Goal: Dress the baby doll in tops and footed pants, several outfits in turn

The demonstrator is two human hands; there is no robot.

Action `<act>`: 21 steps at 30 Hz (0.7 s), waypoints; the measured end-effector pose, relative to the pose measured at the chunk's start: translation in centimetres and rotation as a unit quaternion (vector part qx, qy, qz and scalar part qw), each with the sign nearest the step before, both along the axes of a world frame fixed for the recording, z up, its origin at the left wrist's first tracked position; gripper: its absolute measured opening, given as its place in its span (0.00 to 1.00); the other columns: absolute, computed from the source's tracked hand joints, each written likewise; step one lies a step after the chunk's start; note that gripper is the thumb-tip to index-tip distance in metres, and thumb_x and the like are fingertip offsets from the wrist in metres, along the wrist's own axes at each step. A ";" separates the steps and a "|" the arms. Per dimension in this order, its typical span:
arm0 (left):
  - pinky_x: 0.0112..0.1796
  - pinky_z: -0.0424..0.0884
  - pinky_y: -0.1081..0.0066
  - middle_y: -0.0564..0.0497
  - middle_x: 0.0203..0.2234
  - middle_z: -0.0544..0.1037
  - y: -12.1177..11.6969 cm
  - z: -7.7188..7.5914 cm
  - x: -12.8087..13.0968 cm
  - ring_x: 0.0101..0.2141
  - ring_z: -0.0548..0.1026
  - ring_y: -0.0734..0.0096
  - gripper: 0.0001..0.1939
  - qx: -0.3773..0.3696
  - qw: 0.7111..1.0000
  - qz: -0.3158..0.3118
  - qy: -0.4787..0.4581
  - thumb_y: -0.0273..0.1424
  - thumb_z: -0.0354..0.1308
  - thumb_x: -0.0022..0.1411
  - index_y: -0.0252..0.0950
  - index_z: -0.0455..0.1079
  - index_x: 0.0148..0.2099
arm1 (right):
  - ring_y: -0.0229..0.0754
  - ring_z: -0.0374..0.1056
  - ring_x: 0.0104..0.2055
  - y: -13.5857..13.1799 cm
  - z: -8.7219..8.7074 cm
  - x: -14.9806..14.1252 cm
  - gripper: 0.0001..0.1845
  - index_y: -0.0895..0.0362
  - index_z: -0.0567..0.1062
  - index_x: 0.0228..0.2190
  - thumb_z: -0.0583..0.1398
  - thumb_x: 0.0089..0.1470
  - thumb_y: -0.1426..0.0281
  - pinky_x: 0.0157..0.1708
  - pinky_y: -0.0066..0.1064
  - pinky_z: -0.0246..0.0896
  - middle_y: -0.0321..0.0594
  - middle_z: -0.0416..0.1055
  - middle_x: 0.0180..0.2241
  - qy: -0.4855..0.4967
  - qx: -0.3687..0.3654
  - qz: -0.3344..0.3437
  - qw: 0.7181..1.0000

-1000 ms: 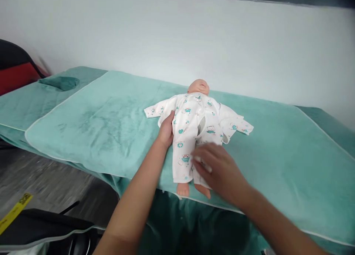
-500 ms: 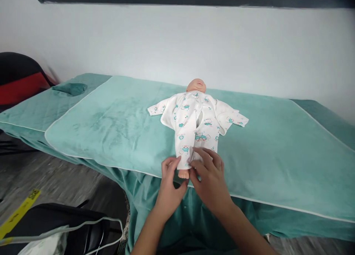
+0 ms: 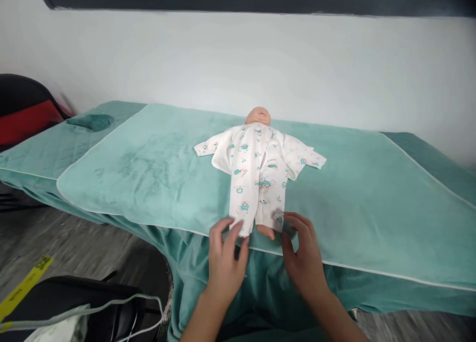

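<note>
A baby doll (image 3: 259, 116) lies on its back on the green bed cover, head toward the wall and feet toward me. It wears a white printed baby top (image 3: 223, 151) and matching trousers (image 3: 243, 193). My left hand (image 3: 226, 255) has its fingers bent around the cuff of the trouser leg on the left, and that foot is mostly hidden. Beside the other cuff is my right hand (image 3: 303, 255), with thumb and fingers apart and the fingertips touching the cloth edge. A bare doll foot (image 3: 266, 231) shows below that cuff.
The green cover (image 3: 372, 208) spreads over a long bed against a white wall (image 3: 238, 59). A face hole (image 3: 91, 122) is at its left end. Black-and-red chair (image 3: 26, 111) stands at far left. A black bag-like object (image 3: 74, 295) and pale cable (image 3: 122, 298) are lower left.
My right hand has moved right, from the left-hand trouser cuff to the other cuff. The left-hand trouser leg now reaches lower over its foot, and the second foot has come into view.
</note>
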State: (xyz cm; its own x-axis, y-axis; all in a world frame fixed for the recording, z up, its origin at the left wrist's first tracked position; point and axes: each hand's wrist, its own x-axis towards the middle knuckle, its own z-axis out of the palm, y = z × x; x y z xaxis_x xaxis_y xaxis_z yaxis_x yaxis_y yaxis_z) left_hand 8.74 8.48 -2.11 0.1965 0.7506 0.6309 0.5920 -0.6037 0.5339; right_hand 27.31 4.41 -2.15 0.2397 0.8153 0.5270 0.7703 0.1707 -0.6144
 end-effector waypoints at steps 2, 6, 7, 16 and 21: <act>0.57 0.68 0.55 0.42 0.52 0.69 0.0 0.9 0.8 0.55 0.68 0.58 0.21 0.031 0.997 -0.033 0.064 0.22 0.58 0.64 0.37 0.66 0.59 | 0.51 0.67 0.49 0.0 -0.9 0.8 0.15 0.54 0.67 0.52 0.57 0.63 0.70 0.47 0.47 0.68 0.48 0.70 0.48 -0.012 -0.045 -0.015 0.999; 0.61 0.60 0.40 0.45 0.50 0.73 0.7 2.6 2.7 0.55 0.70 0.55 0.24 0.015 0.977 -0.078 0.199 0.27 0.60 0.65 0.41 0.64 0.62 | 0.50 0.67 0.43 0.6 -1.2 1.0 0.10 0.53 0.71 0.47 0.59 0.63 0.69 0.43 0.46 0.66 0.44 0.72 0.43 -0.065 -0.083 0.011 0.994; 0.61 0.59 0.38 0.45 0.49 0.74 0.9 3.0 3.0 0.54 0.70 0.55 0.24 0.010 0.973 -0.075 0.217 0.29 0.60 0.65 0.43 0.64 0.62 | 0.49 0.67 0.43 0.8 -1.0 1.0 0.08 0.52 0.71 0.45 0.58 0.64 0.71 0.43 0.44 0.65 0.43 0.73 0.42 -0.064 -0.080 0.024 0.994; 0.62 0.57 0.43 0.48 0.40 0.77 0.7 3.4 4.2 0.44 0.75 0.61 0.12 0.000 0.981 -0.083 0.176 0.32 0.53 0.69 0.38 0.69 0.53 | 0.40 0.68 0.42 -0.1 1.4 1.8 0.06 0.52 0.71 0.43 0.56 0.66 0.72 0.41 0.33 0.65 0.39 0.70 0.40 0.049 -0.047 0.097 0.993; 0.63 0.53 0.45 0.49 0.40 0.79 -0.1 2.3 5.2 0.42 0.76 0.63 0.11 -0.017 0.995 -0.055 0.088 0.29 0.53 0.68 0.36 0.67 0.52 | 0.39 0.67 0.40 -0.3 2.0 1.3 0.06 0.52 0.71 0.41 0.56 0.65 0.74 0.39 0.31 0.64 0.37 0.68 0.38 0.078 -0.035 0.097 0.992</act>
State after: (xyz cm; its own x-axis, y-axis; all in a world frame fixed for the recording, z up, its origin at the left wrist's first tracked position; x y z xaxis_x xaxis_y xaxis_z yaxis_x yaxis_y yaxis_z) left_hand 13.93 8.36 0.21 0.3830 0.7385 0.5549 0.6095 -0.6534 0.4490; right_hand 28.61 4.06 -0.13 0.1485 0.8870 0.4371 0.6218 0.2600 -0.7388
